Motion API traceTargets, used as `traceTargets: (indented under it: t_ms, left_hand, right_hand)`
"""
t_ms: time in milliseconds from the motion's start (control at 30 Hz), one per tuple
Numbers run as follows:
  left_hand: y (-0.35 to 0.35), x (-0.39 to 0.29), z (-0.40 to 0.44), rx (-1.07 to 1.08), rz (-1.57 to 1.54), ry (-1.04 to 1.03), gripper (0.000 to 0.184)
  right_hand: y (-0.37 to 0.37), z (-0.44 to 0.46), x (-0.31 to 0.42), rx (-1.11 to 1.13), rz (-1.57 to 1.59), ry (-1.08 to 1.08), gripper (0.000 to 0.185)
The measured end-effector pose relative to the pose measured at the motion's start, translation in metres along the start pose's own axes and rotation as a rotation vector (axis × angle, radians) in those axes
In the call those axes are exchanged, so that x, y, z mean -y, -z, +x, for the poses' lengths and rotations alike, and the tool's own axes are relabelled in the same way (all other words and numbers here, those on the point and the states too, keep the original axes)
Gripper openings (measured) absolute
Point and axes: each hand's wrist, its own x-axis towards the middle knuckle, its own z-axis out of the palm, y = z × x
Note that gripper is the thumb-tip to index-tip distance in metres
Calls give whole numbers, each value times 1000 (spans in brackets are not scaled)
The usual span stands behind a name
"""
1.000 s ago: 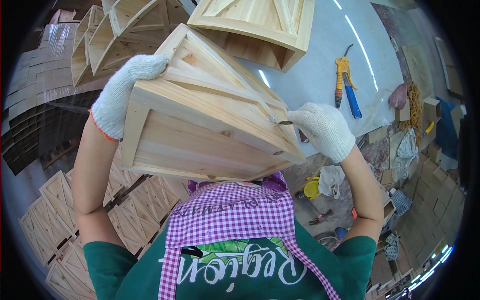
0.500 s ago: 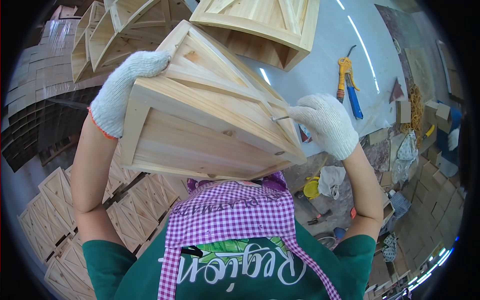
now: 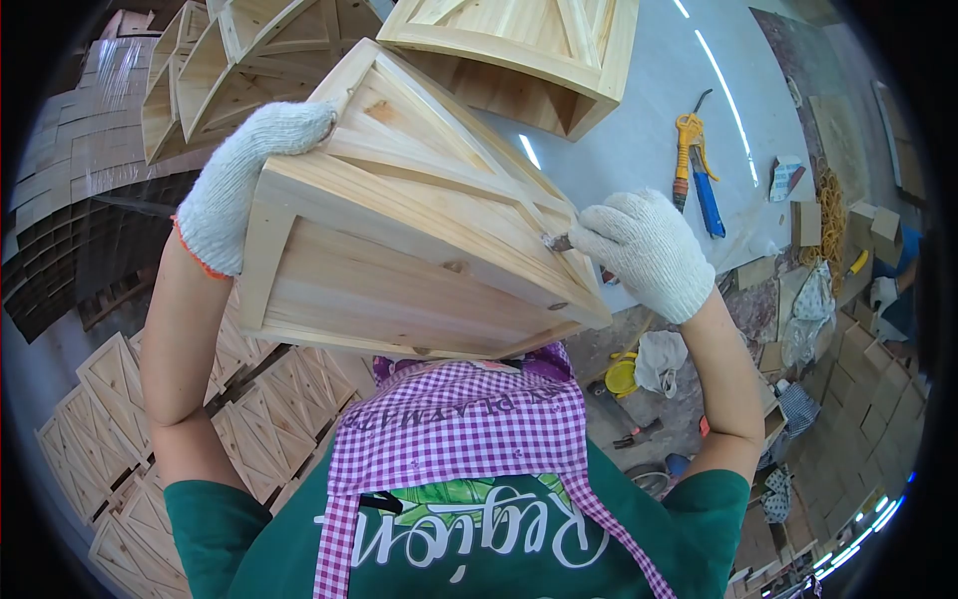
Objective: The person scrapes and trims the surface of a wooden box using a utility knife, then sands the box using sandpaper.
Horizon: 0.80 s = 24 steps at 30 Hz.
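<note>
A pale pine crate [image 3: 369, 270] with crossed slats on its upper face is tilted between my hands. My left hand [image 3: 254, 175], in a white knit glove, is closed over its upper left corner. My gloved right hand [image 3: 644, 245] is closed at the crate's right end, pinching a small flat-tipped tool [image 3: 556, 242] like a scraper. The tip rests on or just above the slat near the right corner. The tool's handle is hidden in the fingers. Behind stands another wooden crate [image 3: 519, 50], its open side facing me.
On the grey table [image 3: 659, 110] lie a yellow-and-blue air blow gun [image 3: 691, 160] and a patterned scrap [image 3: 786, 178]. More crates stand at upper left [image 3: 269, 75] and lower left [image 3: 110, 424]. A yellow container [image 3: 621, 375] is below right. Another person's gloved hand [image 3: 883, 293] shows far right.
My right hand has shifted slightly, and the tool's tip looks broader than its earlier thin edge. The scrap on the table shows a different, lighter side. The other person's hand has moved lower and nearer.
</note>
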Motion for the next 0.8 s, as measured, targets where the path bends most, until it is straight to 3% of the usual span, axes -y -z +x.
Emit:
traceTargets:
  t_ms: [167, 300, 700, 800]
  left_hand:
    - [6, 4, 4, 44, -20, -61, 36]
    - [-2, -2, -1, 6, -22, -23, 27]
    - [6, 2, 3, 43, -19, -13, 36]
    - [15, 6, 8, 109, 0, -76, 35]
  right_hand:
    - [3, -9, 2, 14, 65, -27, 41]
    - [3, -6, 4, -35, 43, -76, 38]
    - [5, 5, 12, 25, -124, 61, 32]
    - [1, 3, 10, 88, -88, 9, 33]
